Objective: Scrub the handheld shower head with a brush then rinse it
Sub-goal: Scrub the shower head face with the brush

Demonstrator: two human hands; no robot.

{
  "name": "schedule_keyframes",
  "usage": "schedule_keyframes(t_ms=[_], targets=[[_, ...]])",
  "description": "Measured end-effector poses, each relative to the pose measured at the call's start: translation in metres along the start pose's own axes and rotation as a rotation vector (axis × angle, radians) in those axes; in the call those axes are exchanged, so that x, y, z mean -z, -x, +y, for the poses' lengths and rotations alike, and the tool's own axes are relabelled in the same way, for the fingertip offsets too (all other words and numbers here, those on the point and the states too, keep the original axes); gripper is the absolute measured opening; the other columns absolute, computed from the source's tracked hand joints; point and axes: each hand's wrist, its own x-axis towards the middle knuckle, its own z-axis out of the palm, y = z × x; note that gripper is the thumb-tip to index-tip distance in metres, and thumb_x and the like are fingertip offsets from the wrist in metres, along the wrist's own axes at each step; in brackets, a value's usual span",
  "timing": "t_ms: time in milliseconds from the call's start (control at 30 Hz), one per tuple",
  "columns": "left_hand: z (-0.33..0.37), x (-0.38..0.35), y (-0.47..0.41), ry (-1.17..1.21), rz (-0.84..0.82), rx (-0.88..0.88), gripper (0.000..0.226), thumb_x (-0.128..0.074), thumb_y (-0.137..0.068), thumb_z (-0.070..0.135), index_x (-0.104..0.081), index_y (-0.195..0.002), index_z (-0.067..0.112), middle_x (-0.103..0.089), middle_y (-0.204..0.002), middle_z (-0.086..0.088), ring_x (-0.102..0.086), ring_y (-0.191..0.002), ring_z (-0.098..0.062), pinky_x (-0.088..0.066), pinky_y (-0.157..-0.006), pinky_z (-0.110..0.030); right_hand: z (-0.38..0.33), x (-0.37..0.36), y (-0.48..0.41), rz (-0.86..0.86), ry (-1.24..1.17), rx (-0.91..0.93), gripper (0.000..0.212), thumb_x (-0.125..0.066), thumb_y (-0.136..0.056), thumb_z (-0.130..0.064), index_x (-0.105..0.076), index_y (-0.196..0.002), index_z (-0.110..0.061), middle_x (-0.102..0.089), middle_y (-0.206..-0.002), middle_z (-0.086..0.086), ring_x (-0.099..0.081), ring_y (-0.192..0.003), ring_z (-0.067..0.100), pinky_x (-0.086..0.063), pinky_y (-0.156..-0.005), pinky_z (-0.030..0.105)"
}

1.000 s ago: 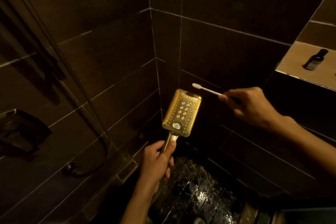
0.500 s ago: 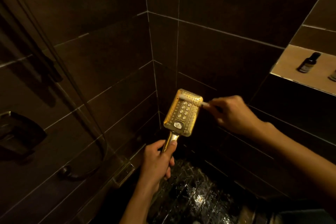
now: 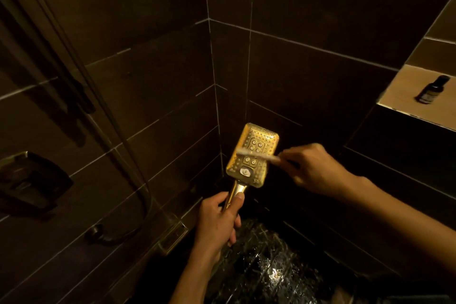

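Head view: the shower head (image 3: 252, 155), a gold rectangular unit, is held upright in the corner of a dark tiled stall, spray face toward the camera, above the wet floor (image 3: 266, 271). The left hand (image 3: 217, 223) is clenched round its handle just below the head, thumb pressed up the stem. The right hand (image 3: 313, 170) pinches the handle of a slim white brush (image 3: 256, 155), which lies crosswise on the spray face, bristle end near the left edge, across the middle nozzle block; the brush is blurred, so contact is judged, not confirmed. A hose (image 3: 133, 180) loops down the left wall to a fitting, and a small dark bottle (image 3: 430, 90) stands in a lit wall niche (image 3: 404, 103) at the right, well apart from the work. Assessment: scrubbing is under way and rinsing is not yet begun. To do this step well, the left grip should hold the head rigid against the sideways push, and the bristles should be worked in short strokes row by row over every nozzle, including the outer rings and the selector at the bottom. Compared with a second ago, the brush has come off the air beside the top right corner and onto the face, and has since travelled from the top rows to mid-face; the left hand's grip is unchanged.
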Motion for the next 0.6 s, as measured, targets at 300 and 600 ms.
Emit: schedule_keyframes(t_ms=[300,600], targets=[[0.000,-0.001,-0.001,-0.004,-0.005,0.010,0.024,-0.062,-0.094,0.037,-0.069,-0.089,0.014,-0.055,-0.056,-0.004,-0.040,-0.035,-0.015,-0.031,-0.036,-0.021,0.011,0.004,-0.003,0.111,-0.001,-0.109,0.044,-0.046,-0.102,-0.045,-0.074,-0.088,-0.013,-0.065,-0.068,-0.006,-0.055,-0.050,0.004,-0.038,-0.048,0.014],[0.002,-0.007,0.001,0.008,-0.036,0.032,0.029,-0.061,-0.094,0.036,-0.068,-0.093,0.008,-0.055,-0.057,-0.006,-0.040,-0.034,-0.015,-0.031,-0.035,-0.021,0.023,0.020,0.011,0.127,0.008,-0.139,0.046,-0.045,-0.101,-0.046,-0.075,-0.091,-0.013,-0.066,-0.067,-0.005,-0.058,-0.050,0.007,-0.044,-0.045,0.020]])
